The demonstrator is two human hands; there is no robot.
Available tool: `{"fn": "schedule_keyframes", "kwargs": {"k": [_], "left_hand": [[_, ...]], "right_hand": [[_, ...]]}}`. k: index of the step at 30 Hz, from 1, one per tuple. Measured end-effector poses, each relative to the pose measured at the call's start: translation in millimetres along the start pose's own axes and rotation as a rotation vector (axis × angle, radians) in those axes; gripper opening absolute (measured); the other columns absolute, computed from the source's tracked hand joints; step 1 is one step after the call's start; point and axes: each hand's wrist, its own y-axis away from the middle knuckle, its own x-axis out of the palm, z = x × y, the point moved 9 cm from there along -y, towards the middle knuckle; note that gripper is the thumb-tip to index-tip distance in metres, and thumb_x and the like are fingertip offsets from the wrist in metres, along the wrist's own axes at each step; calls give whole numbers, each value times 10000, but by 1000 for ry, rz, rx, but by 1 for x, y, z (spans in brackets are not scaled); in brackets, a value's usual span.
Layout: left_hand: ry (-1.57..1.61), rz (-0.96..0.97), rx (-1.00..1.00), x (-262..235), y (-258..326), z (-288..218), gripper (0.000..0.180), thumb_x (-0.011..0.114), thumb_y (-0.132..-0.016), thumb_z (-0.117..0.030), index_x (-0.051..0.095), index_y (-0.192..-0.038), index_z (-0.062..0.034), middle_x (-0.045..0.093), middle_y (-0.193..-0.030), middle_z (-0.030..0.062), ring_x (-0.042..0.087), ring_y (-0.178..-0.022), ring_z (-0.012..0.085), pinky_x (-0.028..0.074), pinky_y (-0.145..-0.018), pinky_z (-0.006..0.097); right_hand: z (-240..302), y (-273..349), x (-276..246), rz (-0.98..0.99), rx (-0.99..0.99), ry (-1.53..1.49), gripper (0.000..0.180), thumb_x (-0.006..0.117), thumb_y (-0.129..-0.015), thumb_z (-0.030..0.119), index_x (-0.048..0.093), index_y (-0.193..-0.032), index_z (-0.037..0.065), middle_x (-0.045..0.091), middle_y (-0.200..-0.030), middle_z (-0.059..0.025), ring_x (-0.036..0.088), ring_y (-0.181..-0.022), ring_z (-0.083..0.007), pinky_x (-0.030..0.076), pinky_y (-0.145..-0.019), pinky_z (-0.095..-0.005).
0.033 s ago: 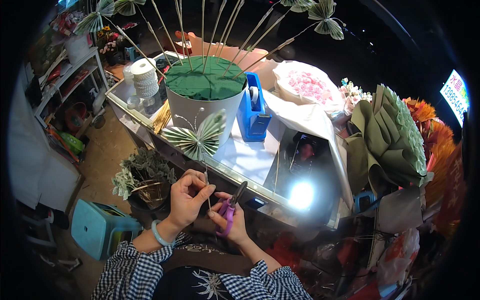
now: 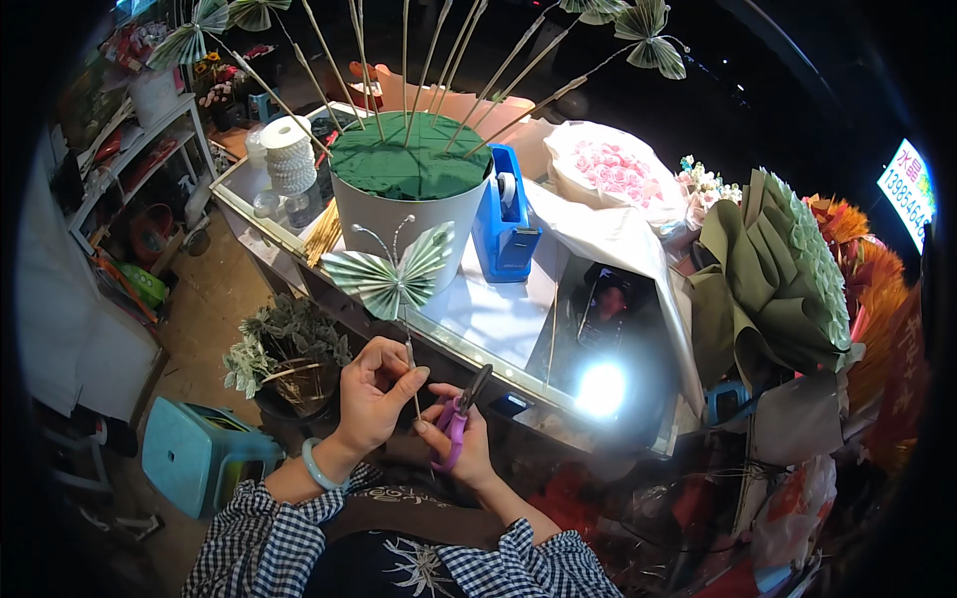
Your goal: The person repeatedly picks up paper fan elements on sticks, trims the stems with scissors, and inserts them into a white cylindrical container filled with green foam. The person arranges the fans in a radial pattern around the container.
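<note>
A folded-paper butterfly (image 2: pixel 387 283) with pale green and white pleats and beaded antennae stands upright on a thin stick (image 2: pixel 416 384). My left hand (image 2: pixel 375 399) pinches that stick between thumb and fingers, a little below the butterfly. Lower on the same stick are the thumb and fingertips of my right hand (image 2: pixel 467 447). Purple-handled scissors (image 2: pixel 455 431) are also tucked in my right hand, dark blades pointing up and away. Behind the butterfly stands a white bucket (image 2: pixel 419 231) topped with green foam (image 2: pixel 399 164), from which several sticks rise, some bearing similar butterflies.
A blue tape dispenser (image 2: pixel 506 234) is right of the bucket; a white bead spool (image 2: pixel 289 159) and bundled sticks (image 2: pixel 323 235) are left. Pink-flower (image 2: pixel 618 169) and green-wrapped (image 2: pixel 758 269) bouquets stand right. A bright lamp (image 2: pixel 601 390) glares near the table's front edge. Lower left is a blue stool (image 2: pixel 194 453).
The butterfly has turned slightly on its stick, so its left wing shows broader and its antennae sit a little differently. Both hands and the scissors stay almost in place.
</note>
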Motion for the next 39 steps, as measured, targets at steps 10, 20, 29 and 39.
{"fn": "schedule_keyframes", "kwargs": {"k": [10, 20, 29, 39], "left_hand": [[342, 206, -286, 10, -7, 15, 267, 510, -956, -187, 522, -1135, 11, 593, -976, 84, 530, -749, 78, 449, -693, 217], [248, 190, -283, 4, -28, 6, 286, 518, -951, -228, 593, -1101, 3, 619, -890, 65, 526, -699, 59, 428, -646, 198], [-5, 89, -135, -1, -38, -24, 215, 594, -912, -198, 668, -937, 3, 630, -729, 9, 502, -603, 31, 405, -555, 177], [41, 93, -166, 4, -28, -27, 218, 554, -932, -199, 632, -916, 4, 632, -732, 40, 498, -585, 43, 396, -539, 177]], "right_hand": [[6, -2, -4, -65, -5, -58, 453, 675, -802, 7, 464, -1203, 3, 598, -803, -37, 609, -740, -127, 492, -723, -250], [-1, -1, 1, -22, 2, -92, 460, 670, -804, 1, 449, -1207, 9, 603, -804, -56, 591, -702, -115, 461, -641, -226], [3, 5, 10, 2, -44, -37, 459, 664, -804, -14, 447, -1208, 13, 602, -819, -63, 596, -759, -132, 470, -709, -246], [-5, 11, 6, -47, -32, -6, 480, 691, -785, -16, 482, -1214, 45, 562, -845, 9, 523, -759, -62, 432, -715, -200]]}}
